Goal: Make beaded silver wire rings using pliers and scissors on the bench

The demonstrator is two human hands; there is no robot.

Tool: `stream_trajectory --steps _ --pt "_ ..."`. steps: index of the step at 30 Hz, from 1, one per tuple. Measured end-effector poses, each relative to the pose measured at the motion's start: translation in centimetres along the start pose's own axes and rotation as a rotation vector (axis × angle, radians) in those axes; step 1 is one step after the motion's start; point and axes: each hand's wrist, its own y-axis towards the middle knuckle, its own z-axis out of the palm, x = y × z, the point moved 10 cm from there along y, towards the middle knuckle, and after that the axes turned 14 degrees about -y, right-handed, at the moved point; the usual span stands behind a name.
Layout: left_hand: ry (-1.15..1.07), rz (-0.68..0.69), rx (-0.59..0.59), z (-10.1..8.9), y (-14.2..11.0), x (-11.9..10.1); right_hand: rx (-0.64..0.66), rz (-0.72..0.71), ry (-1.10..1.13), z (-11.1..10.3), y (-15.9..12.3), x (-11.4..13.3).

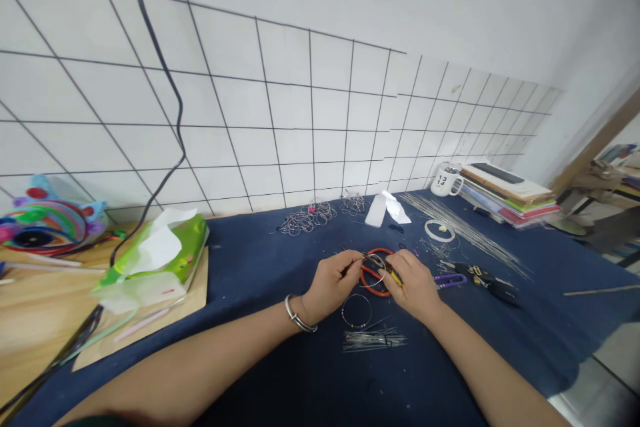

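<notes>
My left hand (pixel 333 282), a silver bangle on its wrist, is closed in a pinch at the left side of a thin silver wire loop (pixel 376 282). A dark piece shows between its fingers. Opposite it, my right hand (pixel 414 283) is closed around a tool with a yellow handle (pixel 396 276), mostly hidden by the fingers. An orange-red ring (pixel 379 292) lies just beneath both hands. Nearer to me are a thin beaded wire bracelet (pixel 356 326) and a bundle of short wires (pixel 373 340) on the dark blue cloth (pixel 280 373).
Tangled wire loops (pixel 313 217) lie at the back. On the right are purple-handled scissors (pixel 451 281), a black tool (pixel 487 280), a white ring (pixel 440 231), long wires (pixel 470 233), a mug (pixel 446 180) and stacked books (pixel 510 193). A green tissue pack (pixel 185 253) lies left.
</notes>
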Motion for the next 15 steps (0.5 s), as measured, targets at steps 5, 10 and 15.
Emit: stream_trajectory --steps 5,10,15 --pt "0.055 0.052 0.005 -0.01 -0.08 -0.55 -0.005 0.006 -0.023 0.03 -0.14 0.01" --pt "0.136 0.109 0.014 0.02 -0.08 -0.93 0.0 0.007 -0.02 0.04 -0.22 0.26" --pt "0.192 0.225 0.0 -0.4 -0.04 -0.84 0.048 0.004 -0.021 0.3 0.14 -0.37"
